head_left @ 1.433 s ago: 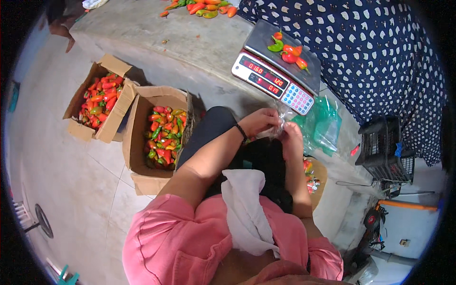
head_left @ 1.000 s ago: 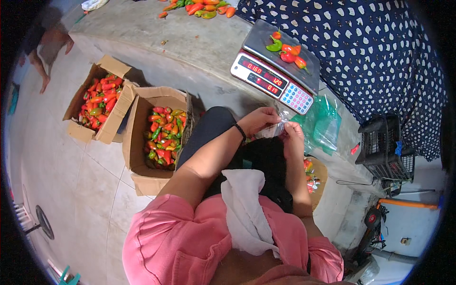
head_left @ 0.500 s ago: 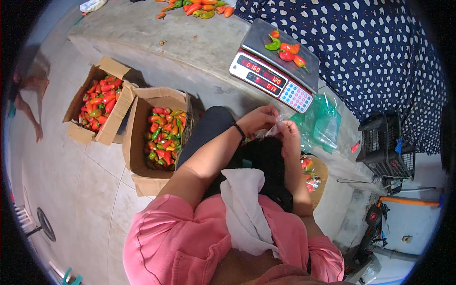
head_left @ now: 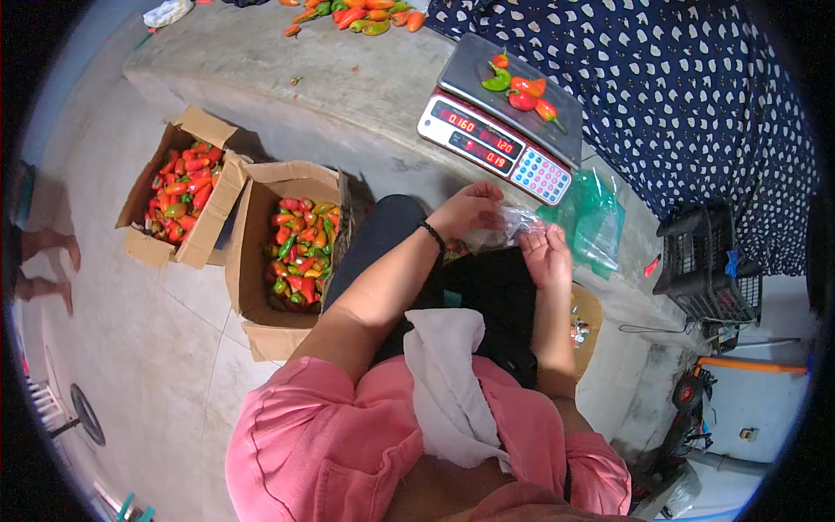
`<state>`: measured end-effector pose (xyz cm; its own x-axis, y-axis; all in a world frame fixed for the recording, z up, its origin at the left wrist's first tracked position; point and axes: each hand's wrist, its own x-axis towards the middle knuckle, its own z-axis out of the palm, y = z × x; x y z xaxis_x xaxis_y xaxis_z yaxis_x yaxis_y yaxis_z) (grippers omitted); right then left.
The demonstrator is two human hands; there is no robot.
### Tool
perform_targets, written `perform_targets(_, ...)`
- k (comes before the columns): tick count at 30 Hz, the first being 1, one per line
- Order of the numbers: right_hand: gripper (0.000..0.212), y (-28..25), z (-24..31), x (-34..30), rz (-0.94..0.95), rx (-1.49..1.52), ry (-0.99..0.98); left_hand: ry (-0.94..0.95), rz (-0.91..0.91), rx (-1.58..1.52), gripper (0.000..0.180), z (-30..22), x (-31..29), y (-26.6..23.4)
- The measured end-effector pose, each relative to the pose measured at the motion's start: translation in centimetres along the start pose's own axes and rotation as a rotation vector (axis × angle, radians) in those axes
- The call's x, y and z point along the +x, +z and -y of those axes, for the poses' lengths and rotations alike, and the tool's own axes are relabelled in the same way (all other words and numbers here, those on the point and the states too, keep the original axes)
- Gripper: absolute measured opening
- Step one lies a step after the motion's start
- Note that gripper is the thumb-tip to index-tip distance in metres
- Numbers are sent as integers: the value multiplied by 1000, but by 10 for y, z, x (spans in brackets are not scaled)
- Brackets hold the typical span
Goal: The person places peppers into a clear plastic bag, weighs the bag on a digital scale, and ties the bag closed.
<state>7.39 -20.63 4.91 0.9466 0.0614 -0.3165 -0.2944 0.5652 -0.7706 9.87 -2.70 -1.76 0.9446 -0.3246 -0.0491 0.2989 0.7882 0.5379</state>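
A clear plastic bag (head_left: 519,221) stretches between my two hands, just below the scale's front edge. My left hand (head_left: 470,212) pinches one side of it with bent fingers. At the bag's other side, my right hand (head_left: 548,253) has its palm turned up and holds the plastic at the fingertips. Close beyond them stands a digital scale (head_left: 459,130) with a lit red display and a keypad. Several red, orange and green peppers (head_left: 524,99) lie on its grey plate. Green and clear plastic bags (head_left: 595,228) rest to the right of my right hand.
Two open cardboard boxes, one farther left (head_left: 139,196) and one nearer (head_left: 245,261), contain peppers. More peppers (head_left: 374,16) lie on the concrete ledge (head_left: 287,74). At right are a dark patterned cloth (head_left: 696,113) and a black crate (head_left: 709,261). Another person's legs (head_left: 48,252) show at far left.
My hands have moved apart, spreading the plastic between them. My right hand has turned palm up and shifted right. The other person's legs at the left have changed position.
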Motion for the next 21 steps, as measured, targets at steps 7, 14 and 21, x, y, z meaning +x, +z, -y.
perform_targets(7, 19, -13, -10, 14, 23, 41, 130, -138, -37, -187, 10, -2, 0, 0)
perform_targets(14, 17, -8, -7, 19, 98, -855, -180, 108, 135, 204, 10, 5, 9, -12)
perform_targets(21, 21, -15, 2, 12, 102, -166, 140, -191, 121, 795, 13, -5, -5, 11)
